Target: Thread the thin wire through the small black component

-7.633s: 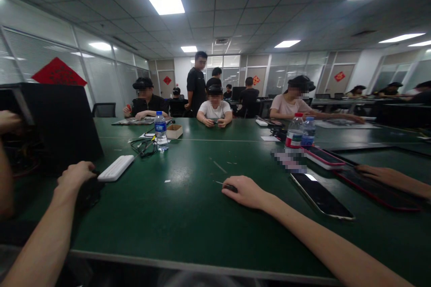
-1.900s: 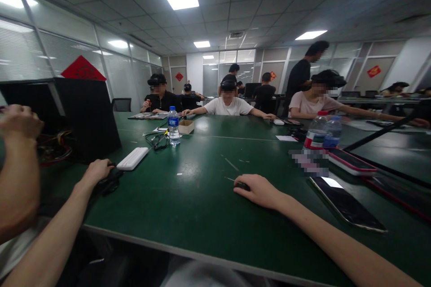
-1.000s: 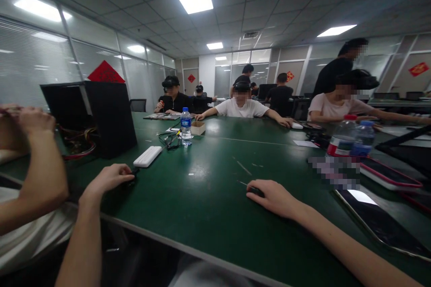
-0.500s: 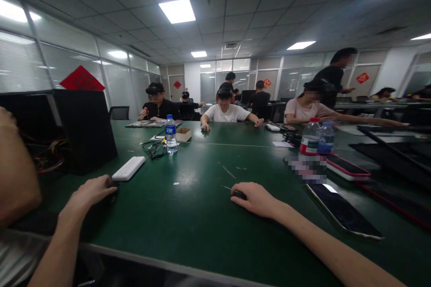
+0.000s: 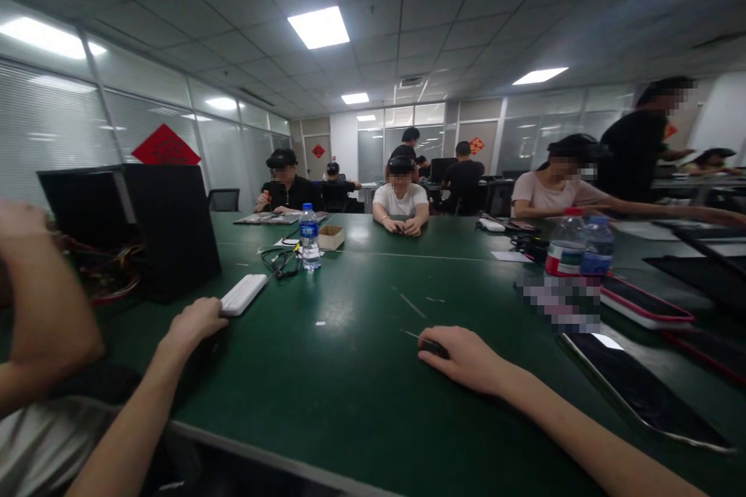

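My right hand (image 5: 463,357) rests on the green table, fingers curled round a screwdriver (image 5: 434,346) with a dark handle; its thin shaft points left. At the left, my left hand (image 5: 195,326) is bent over something dark (image 5: 214,343) on the table, mostly hidden by the fingers and shadow. Just beyond those fingers lies a white oblong block (image 5: 245,293), perhaps a power strip. A dark phone (image 5: 646,392) lies to the right of my right hand.
An open computer case (image 5: 172,233) with loose wires stands at the left, by a neighbour's bent arm (image 5: 52,303). Water bottles (image 5: 311,237), a small cardboard box (image 5: 332,238) and a black cable (image 5: 283,262) are farther back. Several people sit across the green table (image 5: 350,373).
The view has swung left, so things sit farther right. Across the table, the person in white has brought both hands together. My hands stay in nearly the same places.
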Action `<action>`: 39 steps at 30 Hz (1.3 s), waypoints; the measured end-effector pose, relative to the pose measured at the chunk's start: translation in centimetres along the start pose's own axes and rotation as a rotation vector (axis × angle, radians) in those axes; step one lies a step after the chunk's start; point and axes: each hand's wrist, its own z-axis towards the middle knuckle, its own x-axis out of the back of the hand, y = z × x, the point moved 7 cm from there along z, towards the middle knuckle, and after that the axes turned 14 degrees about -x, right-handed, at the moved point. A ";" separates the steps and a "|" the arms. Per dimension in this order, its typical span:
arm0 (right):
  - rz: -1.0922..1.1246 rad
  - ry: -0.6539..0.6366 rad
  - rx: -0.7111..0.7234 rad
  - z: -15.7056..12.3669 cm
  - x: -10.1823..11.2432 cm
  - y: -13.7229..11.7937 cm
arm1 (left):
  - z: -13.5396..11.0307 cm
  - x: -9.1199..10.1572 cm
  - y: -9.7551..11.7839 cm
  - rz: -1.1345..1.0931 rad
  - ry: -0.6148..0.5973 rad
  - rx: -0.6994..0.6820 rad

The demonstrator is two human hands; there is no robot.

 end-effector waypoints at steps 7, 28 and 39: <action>-0.016 0.005 0.006 0.1 -0.1 0.2 | -0.7 1.5 1.9 0.035 0.044 -0.001; -0.030 -0.007 0.009 -0.1 -0.1 -0.3 | -4.0 5.4 32.4 -1.163 -0.240 -0.857; -0.060 0.026 0.043 0.1 -0.5 -0.2 | -2.7 -1.1 33.2 -1.287 -0.185 -0.772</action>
